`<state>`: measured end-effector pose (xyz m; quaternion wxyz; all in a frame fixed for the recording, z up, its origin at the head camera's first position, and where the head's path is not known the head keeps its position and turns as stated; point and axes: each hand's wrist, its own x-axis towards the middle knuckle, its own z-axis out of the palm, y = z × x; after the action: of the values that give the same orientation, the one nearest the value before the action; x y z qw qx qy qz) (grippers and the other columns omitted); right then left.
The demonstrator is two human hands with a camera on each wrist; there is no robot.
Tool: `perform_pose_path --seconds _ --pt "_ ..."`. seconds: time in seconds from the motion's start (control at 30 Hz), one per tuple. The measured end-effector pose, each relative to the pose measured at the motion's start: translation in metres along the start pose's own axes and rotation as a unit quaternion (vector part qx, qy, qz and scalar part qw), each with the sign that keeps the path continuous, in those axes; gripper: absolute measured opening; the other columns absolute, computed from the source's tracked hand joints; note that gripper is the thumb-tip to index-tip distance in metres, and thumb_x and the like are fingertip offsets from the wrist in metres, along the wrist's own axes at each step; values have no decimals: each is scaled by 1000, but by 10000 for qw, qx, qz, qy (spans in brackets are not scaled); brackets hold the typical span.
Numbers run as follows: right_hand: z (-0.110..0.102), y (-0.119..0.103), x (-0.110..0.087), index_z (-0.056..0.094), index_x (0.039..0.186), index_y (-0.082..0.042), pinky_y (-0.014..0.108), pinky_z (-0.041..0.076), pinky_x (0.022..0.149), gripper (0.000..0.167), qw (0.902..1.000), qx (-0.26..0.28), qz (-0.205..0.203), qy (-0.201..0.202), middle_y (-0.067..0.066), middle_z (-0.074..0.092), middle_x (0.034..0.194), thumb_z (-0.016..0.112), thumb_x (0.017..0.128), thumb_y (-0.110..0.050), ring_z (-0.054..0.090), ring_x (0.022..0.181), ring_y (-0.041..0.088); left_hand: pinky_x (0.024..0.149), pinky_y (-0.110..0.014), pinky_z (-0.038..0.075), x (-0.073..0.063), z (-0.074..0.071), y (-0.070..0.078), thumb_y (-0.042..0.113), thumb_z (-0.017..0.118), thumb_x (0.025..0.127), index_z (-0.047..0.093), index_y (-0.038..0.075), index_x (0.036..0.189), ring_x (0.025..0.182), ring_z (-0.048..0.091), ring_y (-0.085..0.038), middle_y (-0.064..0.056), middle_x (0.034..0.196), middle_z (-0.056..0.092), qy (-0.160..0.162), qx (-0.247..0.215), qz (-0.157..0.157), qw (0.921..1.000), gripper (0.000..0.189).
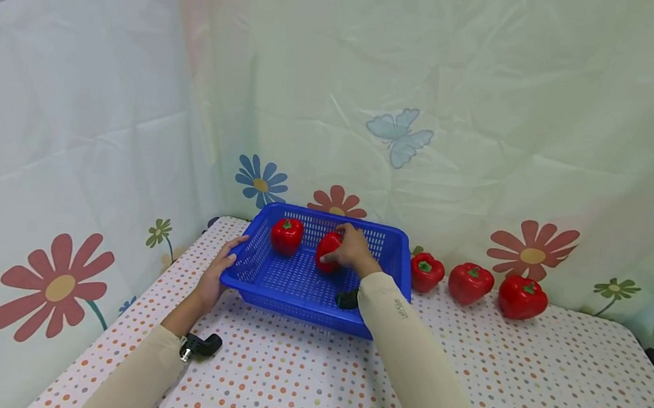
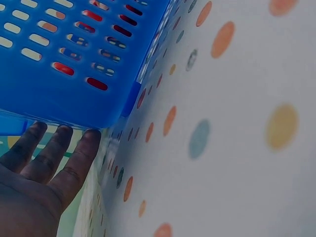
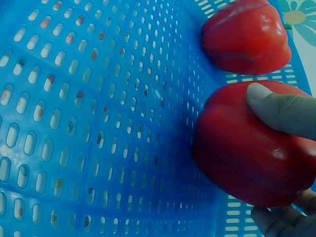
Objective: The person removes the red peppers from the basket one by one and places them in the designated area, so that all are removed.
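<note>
A: What is the right hand (image 1: 353, 250) up to?

B: It holds a red bell pepper (image 3: 242, 148), the thumb pressed on one side and the fingers curled round the other.

A: And where is that pepper?

B: Inside the blue plastic basket (image 1: 289, 274), near the middle of its far edge. Whether it touches the basket's floor, I cannot tell.

A: Is it alone in there?

B: There is a second bell pepper (image 1: 286, 238) near the basket's far left corner, a small gap from the held one.

A: The left hand (image 1: 213, 278)?

B: At the basket's left edge, fingers fairly straight and slightly spread, their tips touching the basket.

A: Where does the basket stand?

B: Near the far left corner of the worktop (image 1: 285, 372), on its dotted cover.

A: Anything beyond it?

B: Three more in a row along the worktop's far edge: a small bell pepper (image 1: 427, 274) just beside the basket's right edge, then a middle bell pepper (image 1: 470, 285), then an end bell pepper (image 1: 522, 299) farthest right. Behind them hangs a flowered backdrop (image 1: 321, 143).
</note>
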<state>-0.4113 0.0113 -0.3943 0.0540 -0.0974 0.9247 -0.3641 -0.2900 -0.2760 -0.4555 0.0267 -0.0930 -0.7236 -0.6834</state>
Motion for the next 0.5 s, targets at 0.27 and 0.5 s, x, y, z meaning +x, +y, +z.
perform_pose_path --seconds 0.27,0.5 --pt "2 -1 -1 48 143 -11 53 49 101 77 9980 -372 -376 -345 18 51 141 84 78 -31 47 130 38 111 -66 29 0 -1 -1 34 26 103 24 31 154 147 23 -45 -8 165 9 -49 -24 -6 10000 51" --pt "2 4 1 33 152 -18 56 46 103 74 9929 32 -537 -1058 20 45 146 71 89 -29 44 134 41 111 -66 30 0 -1 0 35 27 103 24 32 154 146 25 -46 -8 165 10 -35 -13 -10 10000 51"
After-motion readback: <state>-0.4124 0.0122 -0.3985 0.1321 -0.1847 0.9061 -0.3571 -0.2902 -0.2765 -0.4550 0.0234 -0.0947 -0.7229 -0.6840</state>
